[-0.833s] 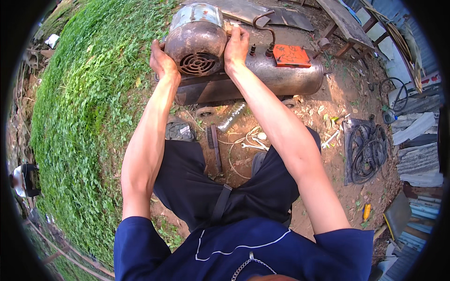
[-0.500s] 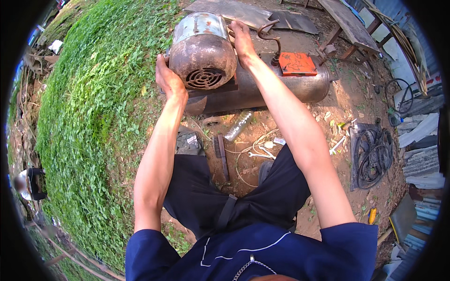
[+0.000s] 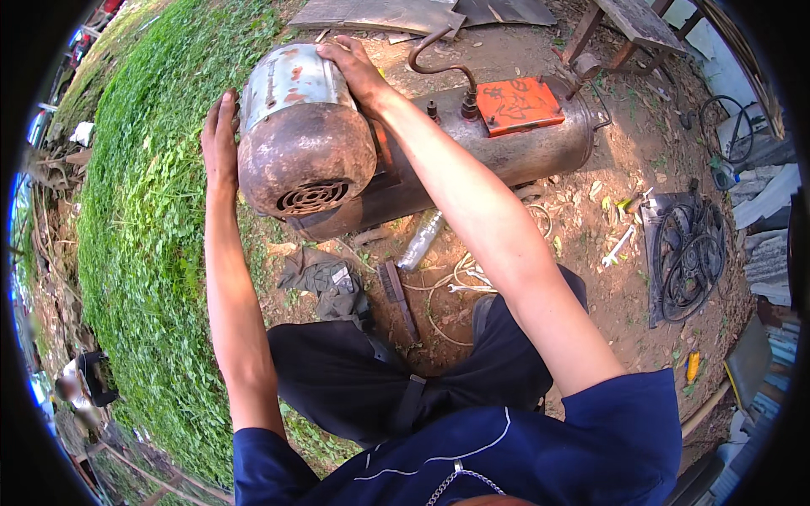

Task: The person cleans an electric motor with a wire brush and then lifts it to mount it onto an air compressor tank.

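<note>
A rusty electric motor (image 3: pixel 308 156) with a grey-white painted band and a slotted round vent sits on the left end of a brown metal tank (image 3: pixel 515 158). My left hand (image 3: pixel 221 139) lies along the motor's left side with its fingers stretched out; whether it touches is hard to tell. Over the motor's upper right edge, my right hand (image 3: pixel 354 74) is bent with its fingertips on the casing. An orange plate (image 3: pixel 516 105) and a curved copper-brown pipe (image 3: pixel 439 66) sit on the tank's top, right of the motor.
Between my legs and the tank lie a wire brush (image 3: pixel 391 282), a plastic bottle (image 3: pixel 420 240), a grey cloth (image 3: pixel 316 278) and a thin hose. To the right are a wrench (image 3: pixel 618 246) and a coiled black cable (image 3: pixel 692 261). A wooden bench (image 3: pixel 637 29) stands far right; grass grows left.
The motor and the tank's left end now appear further left and nearer, and the tank slants more. My left hand's fingers have straightened. The whole view has shifted somewhat.
</note>
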`<state>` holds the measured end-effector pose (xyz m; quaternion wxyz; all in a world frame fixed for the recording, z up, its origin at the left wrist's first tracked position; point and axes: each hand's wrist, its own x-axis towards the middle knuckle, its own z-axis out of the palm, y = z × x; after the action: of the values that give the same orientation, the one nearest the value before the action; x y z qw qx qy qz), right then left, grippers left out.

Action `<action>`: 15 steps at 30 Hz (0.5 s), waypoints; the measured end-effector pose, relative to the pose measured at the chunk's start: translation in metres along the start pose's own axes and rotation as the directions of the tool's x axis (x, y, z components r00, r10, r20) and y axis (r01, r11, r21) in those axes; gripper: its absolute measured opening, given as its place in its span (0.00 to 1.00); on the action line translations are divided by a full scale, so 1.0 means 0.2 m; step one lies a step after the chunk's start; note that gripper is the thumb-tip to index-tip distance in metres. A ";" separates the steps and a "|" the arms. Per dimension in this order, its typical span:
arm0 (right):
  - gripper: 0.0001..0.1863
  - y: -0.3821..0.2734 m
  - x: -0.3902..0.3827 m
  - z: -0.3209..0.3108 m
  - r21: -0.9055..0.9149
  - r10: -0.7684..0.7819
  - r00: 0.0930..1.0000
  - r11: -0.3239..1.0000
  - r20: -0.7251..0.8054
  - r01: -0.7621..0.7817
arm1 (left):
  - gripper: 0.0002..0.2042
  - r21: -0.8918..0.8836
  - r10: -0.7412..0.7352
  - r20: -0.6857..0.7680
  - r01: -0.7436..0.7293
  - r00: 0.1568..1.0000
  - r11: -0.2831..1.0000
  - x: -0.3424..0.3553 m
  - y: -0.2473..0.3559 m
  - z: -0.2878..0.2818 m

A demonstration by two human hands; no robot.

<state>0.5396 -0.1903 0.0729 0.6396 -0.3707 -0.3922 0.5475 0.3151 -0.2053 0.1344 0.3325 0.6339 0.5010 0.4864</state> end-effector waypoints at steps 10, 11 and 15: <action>0.50 0.04 0.04 0.04 0.001 -0.117 0.992 0.993 -0.044 0.117 | 0.31 -0.195 -0.588 0.369 0.679 0.719 0.708 0.02 0.26 0.21; 0.51 0.04 0.04 0.03 -0.010 -0.098 0.994 0.995 -0.052 0.097 | 0.31 -0.155 -0.564 0.326 0.631 0.759 0.760 -0.03 0.32 0.25; 0.53 0.03 0.04 0.03 0.010 -0.037 0.997 0.999 -0.070 0.038 | 0.31 -0.097 -0.555 0.320 0.609 0.768 0.787 -0.01 0.32 0.26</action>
<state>0.5328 -0.1809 0.0701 0.6653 -0.3786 -0.3733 0.5241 0.3846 -0.2210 0.1756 0.5939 0.4718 0.5718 0.3125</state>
